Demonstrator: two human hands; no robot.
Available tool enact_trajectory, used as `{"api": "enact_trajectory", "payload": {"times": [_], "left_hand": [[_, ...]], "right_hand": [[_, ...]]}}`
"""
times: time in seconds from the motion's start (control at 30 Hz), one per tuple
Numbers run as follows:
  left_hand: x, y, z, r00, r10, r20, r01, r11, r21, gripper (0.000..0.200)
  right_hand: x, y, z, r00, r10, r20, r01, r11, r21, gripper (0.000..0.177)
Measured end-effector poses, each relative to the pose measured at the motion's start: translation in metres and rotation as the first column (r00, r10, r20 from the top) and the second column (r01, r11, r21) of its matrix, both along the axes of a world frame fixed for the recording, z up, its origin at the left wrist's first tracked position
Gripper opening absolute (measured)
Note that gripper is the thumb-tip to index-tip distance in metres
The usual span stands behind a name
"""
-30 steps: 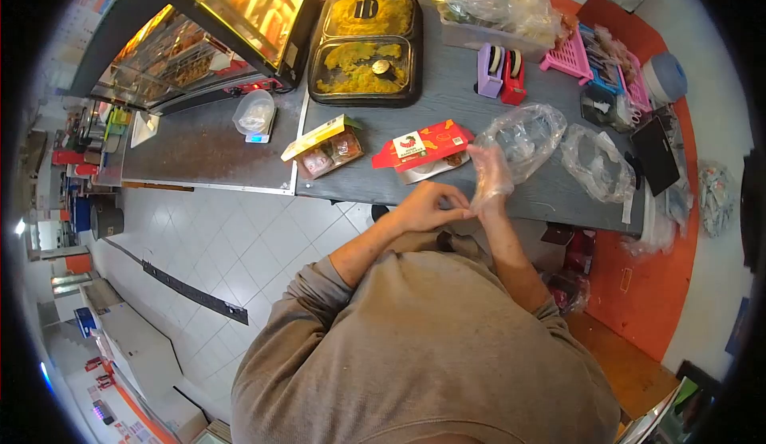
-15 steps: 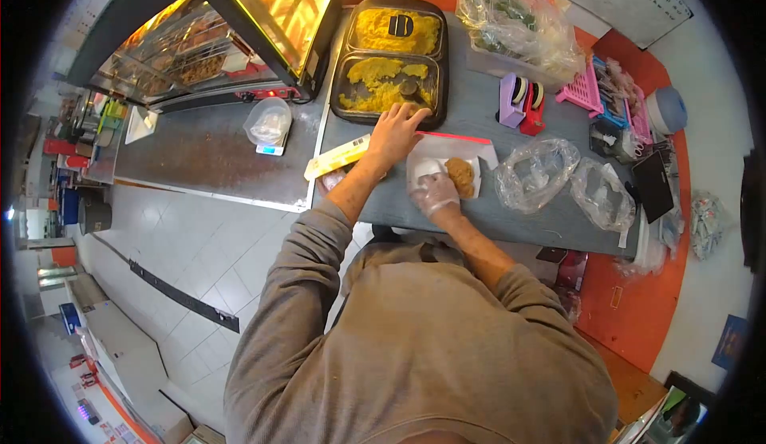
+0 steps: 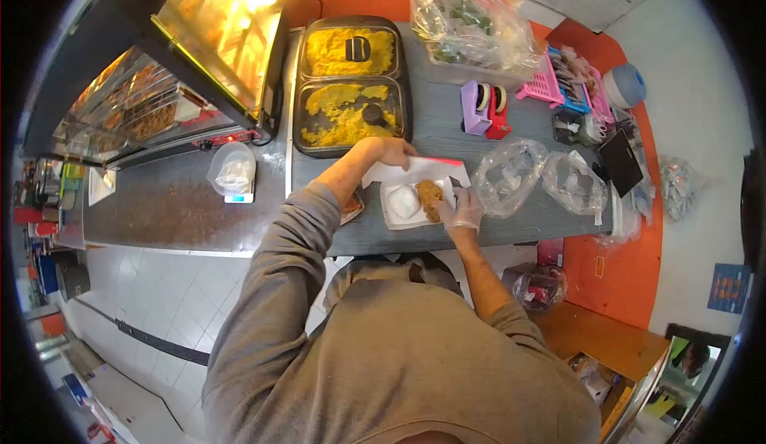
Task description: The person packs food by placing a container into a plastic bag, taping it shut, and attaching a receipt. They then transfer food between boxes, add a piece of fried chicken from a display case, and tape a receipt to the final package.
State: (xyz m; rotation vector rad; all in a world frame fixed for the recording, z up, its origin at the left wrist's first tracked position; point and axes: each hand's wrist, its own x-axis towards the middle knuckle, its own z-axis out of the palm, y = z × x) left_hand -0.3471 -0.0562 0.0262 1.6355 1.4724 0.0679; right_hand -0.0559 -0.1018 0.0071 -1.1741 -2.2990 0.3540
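A white paper food box (image 3: 411, 222) lies open on the counter in front of me, its red-edged lid (image 3: 427, 171) raised at the back. Inside, a round white mound (image 3: 401, 201) that looks like rice sits beside a brown piece of fried chicken (image 3: 430, 199). My left hand (image 3: 391, 152), bare, has its fingers closed at the lid's back left part. On the box's right side, my right hand (image 3: 463, 211) wears a clear glove and pinches the side flap beside the chicken. Partly hidden by my left forearm is an orange-brown item (image 3: 352, 205).
Behind my left hand stands a black two-part pan (image 3: 299, 117) of yellow food. A glass warming cabinet (image 3: 215, 37) and a scale (image 3: 239, 198) bearing a plastic tub are left. Tape dispensers (image 3: 479, 113), plastic bags (image 3: 511, 177) and a pink basket (image 3: 542, 85) are right.
My right hand has moved from the white mound to the box's right side. The lid stands higher, with my left hand at it. The yellow strip by my left forearm no longer shows.
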Motion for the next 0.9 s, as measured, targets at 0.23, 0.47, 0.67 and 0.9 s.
{"api": "enact_trajectory", "payload": {"times": [0.23,0.47,0.67,0.9], "left_hand": [[0.06,0.026,0.032,0.977,0.043,0.207,0.07,0.858,-0.51,0.071],[0.03,0.071,-0.045,0.995,0.099,-0.002,-0.097,0.961,-0.259,0.074],[0.107,0.021,-0.026,0.89,0.31,-0.335,-0.088,0.836,0.541,0.042],[0.116,-0.124,0.024,0.807,0.582,0.104,-0.399,0.406,0.822,0.042]], "right_hand": [[0.034,0.043,-0.054,0.978,0.067,-0.197,-0.154,0.868,-0.472,0.043],[0.04,0.082,-0.083,0.936,0.077,-0.345,-0.244,0.846,-0.475,0.03],[0.021,0.084,-0.026,0.973,0.231,0.011,-0.223,0.952,-0.211,0.02],[-0.014,0.055,0.013,0.893,0.448,0.045,-0.439,0.889,-0.131,0.015]]}}
